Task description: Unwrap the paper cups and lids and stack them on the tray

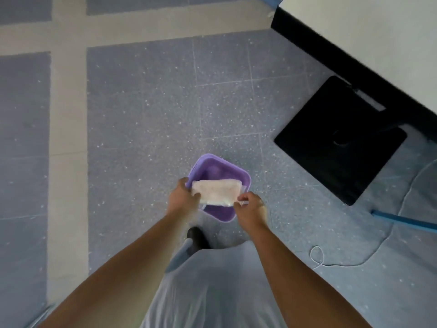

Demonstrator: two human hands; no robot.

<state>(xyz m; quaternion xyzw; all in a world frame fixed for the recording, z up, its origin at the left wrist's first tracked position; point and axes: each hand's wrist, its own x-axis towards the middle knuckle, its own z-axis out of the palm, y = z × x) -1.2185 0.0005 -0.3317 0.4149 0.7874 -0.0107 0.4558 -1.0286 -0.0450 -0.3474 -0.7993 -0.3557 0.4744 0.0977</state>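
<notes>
A whitish plastic-wrapped pack is held flat over a purple bin that stands on the floor. My left hand grips the pack's left end. At the right end, my right hand pinches a corner of the clear wrap. What is inside the pack is too blurred to tell. No tray is in view.
Blue speckled floor with pale bands. A black square base sits at the right under a white table. A thin white cable loops on the floor at lower right beside a blue bar. My shoe is below the bin.
</notes>
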